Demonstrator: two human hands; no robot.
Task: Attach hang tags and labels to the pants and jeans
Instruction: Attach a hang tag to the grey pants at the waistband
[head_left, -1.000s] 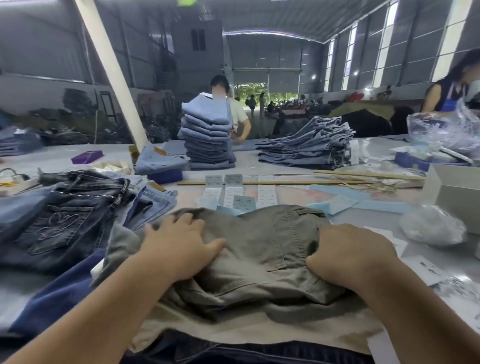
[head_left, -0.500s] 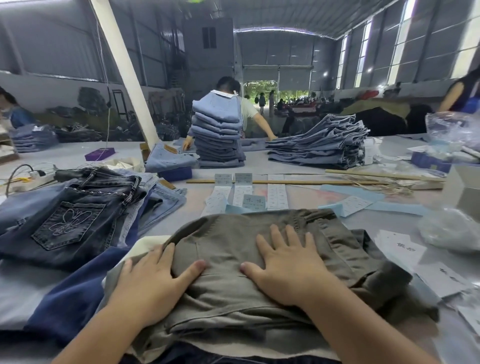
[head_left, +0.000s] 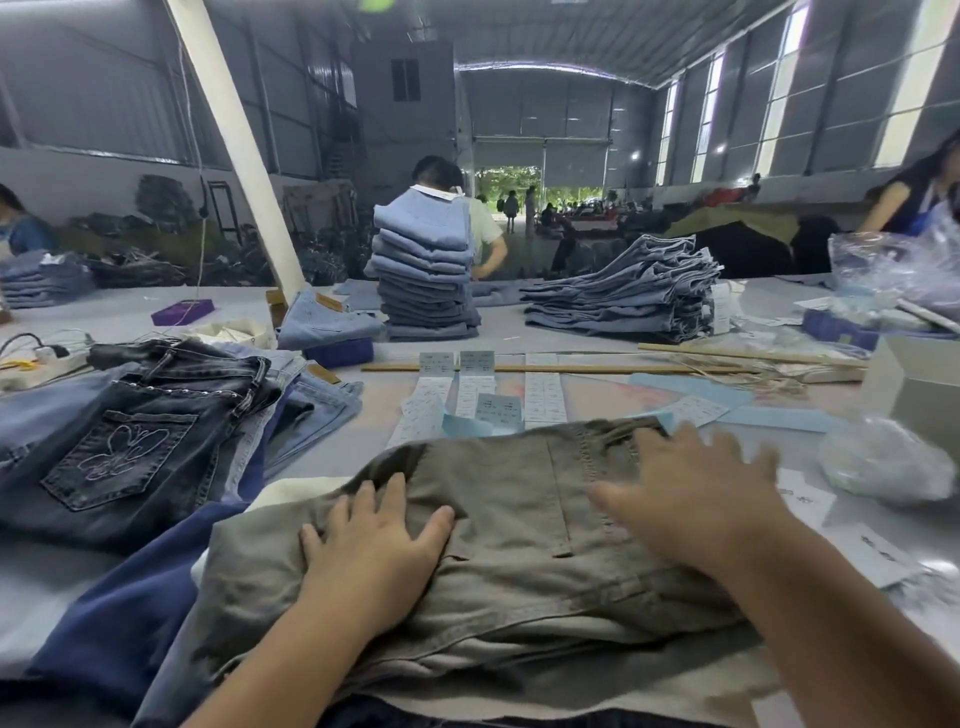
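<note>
1. Flattening the olive pants (head_left: 498, 525) on our pile, left hand (head_left: 371, 540) spread flat on them, right hand (head_left: 685, 499) spread, blurry.
2. No tag attached that we can see; label strips (head_left: 483, 395) wait just beyond.

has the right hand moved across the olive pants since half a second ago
Yes. The right hand slid right and away across the olive pants, from their middle toward the waistband edge.

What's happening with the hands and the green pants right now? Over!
Left hand flat on olive pants, open. Right hand open, blurred, over the waistband. No tag on them that shows. Label strips lie just beyond, nothing blocking.
</note>
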